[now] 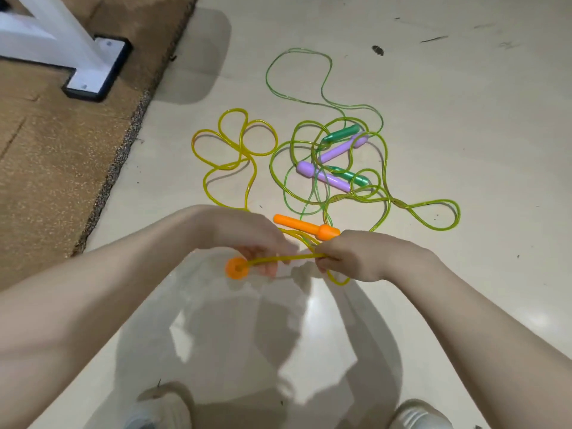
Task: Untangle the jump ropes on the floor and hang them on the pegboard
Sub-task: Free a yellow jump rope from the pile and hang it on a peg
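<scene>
My left hand (247,239) grips an orange jump-rope handle (236,268), its round end facing the camera. My right hand (356,255) pinches the yellow cord (284,259) stretched taut from that handle. The second orange handle (305,227) lies on the floor just beyond my hands. The yellow cord's loops (235,150) spread out on the floor farther away. To the right lies a tangle of green cords (340,119) with two green handles (340,133) and two purple handles (340,150) in its middle. No pegboard is in view.
A brown mat (62,150) covers the floor on the left, its edge running diagonally. A white frame foot with a black base (96,69) stands on the mat. My two shoes (161,410) show at the bottom edge. The floor is pale and glossy.
</scene>
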The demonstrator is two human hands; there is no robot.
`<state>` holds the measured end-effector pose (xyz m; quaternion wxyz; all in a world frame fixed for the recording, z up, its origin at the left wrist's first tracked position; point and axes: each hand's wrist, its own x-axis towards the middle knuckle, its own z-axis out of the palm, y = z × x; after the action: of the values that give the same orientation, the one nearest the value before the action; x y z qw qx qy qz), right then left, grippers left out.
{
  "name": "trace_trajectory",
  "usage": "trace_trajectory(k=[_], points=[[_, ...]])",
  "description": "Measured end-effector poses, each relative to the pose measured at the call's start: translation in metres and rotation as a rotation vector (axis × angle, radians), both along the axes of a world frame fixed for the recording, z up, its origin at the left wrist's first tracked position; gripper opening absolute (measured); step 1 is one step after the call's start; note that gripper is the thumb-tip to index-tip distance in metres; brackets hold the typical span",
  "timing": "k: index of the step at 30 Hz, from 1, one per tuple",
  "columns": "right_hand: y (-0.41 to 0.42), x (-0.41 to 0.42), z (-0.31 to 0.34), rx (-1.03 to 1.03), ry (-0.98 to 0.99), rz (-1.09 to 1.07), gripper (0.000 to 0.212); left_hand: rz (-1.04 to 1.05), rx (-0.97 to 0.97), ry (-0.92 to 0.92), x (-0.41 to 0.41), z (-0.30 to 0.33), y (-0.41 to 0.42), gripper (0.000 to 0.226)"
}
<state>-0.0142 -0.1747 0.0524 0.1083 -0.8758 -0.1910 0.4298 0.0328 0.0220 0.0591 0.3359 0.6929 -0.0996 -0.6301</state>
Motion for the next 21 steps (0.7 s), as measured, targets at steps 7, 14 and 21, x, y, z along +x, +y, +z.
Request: trace_trajectory(k=[7,14,21], points=[[-0.022,-0.001,-0.019,0.098,-0.326,-0.275,0.030,0.341,-0.265,-0.092,-0.040,-0.010,-0.013,0.041],[-0.053,-0.019,-0.038,0.493,0.036,-0.823,0.028,1.212,-0.623,0.081,-0.016,-0.004,0.027,0.038],[-0.034,-0.010,-0.027,0.525,-0.015,-0.966,0.025,1.475,-0.567,0.074,-0.011,-0.012,0.035,0.027]])
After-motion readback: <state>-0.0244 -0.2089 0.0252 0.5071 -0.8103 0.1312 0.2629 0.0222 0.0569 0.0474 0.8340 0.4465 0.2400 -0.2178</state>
